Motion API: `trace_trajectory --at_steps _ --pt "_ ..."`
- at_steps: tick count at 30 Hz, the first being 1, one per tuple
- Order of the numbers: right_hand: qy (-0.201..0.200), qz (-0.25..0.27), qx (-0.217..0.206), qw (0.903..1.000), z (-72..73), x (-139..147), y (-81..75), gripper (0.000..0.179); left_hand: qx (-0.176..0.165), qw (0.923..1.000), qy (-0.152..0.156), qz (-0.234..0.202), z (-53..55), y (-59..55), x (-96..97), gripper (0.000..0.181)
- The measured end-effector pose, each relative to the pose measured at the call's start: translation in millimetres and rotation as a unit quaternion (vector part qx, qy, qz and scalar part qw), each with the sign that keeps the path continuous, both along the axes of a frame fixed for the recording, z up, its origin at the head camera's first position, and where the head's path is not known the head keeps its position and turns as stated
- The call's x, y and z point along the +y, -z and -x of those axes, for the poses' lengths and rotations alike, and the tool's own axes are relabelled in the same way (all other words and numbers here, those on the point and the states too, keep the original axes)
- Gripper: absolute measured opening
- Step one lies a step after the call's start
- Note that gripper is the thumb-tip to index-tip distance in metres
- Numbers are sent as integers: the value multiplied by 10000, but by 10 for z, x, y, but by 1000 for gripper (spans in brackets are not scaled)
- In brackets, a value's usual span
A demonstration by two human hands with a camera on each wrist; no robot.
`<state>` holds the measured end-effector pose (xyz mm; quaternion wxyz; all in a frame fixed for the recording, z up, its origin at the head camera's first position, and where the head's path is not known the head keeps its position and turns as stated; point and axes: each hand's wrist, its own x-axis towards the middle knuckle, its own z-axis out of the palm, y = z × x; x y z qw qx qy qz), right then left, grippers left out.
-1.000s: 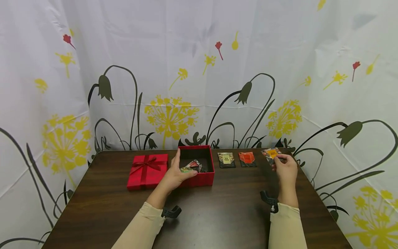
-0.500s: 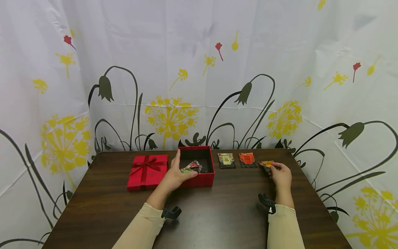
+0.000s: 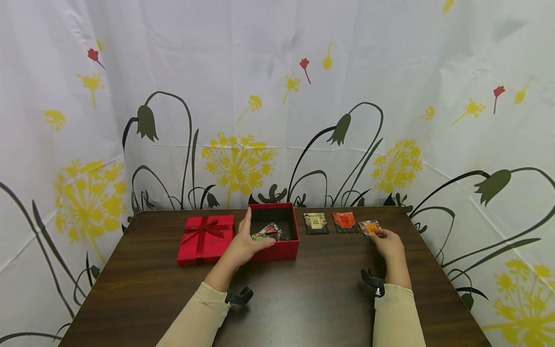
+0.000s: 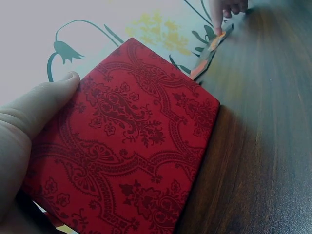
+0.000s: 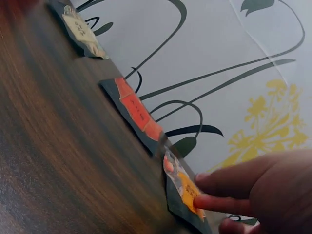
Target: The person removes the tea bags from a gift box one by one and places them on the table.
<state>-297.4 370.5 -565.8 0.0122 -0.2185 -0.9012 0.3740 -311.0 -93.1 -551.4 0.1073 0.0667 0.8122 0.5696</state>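
Observation:
My left hand [image 3: 239,246] holds the open red gift box [image 3: 284,250] at its left front corner, thumb along the front rim. The left wrist view shows the thumb against the patterned red wall; the other fingers are hidden there. Several shiny packets [image 3: 270,230] lie inside, partly covered by the thumb. On the right, my right hand [image 3: 390,246] touches a small sachet with an orange label [image 3: 368,227]. In the right wrist view its fingertips press on the orange label [image 5: 188,190] and the sachet lies on the table.
A red lid with a bow [image 3: 206,241] lies left of the box. Between box and right hand lie a sachet with a pale yellow label [image 3: 315,223] and one with a red-orange label [image 3: 345,221]. A patterned curtain [image 3: 269,106] hangs behind the dark wooden table [image 3: 303,299].
My right hand has brought the orange-labelled sachet down and left onto the table beside the red-orange one, and it now lies flat. The left hand and box have stayed put.

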Motion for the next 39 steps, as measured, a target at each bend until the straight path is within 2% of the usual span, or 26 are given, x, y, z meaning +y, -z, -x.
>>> trace_trajectory --at_steps 4,7,12,20,25,34,39 --pt "-49 -270 67 9996 -11 2 26 53 15 10000 20 3 -5 2 -5 136" --pt "-228 -423 144 9987 -3 6 52 55 30 10000 9 -3 -4 3 -4 137" --pt "-626 -392 146 9972 20 25 88 61 48 10000 -13 -48 2 6 0 136" --pt "-1080 -306 -32 9937 60 37 142 60 44 10000 -26 -83 13 16 3 135" --pt "-1169 -271 60 9927 85 45 172 60 32 9999 -25 -108 14 18 7 136" --pt "-1290 169 262 9912 85 41 178 66 0 10000 -31 -3 18 5 2 135" --pt "-1253 61 153 9920 86 31 179 69 -4 10000 -35 -32 -1 -10 11 133"
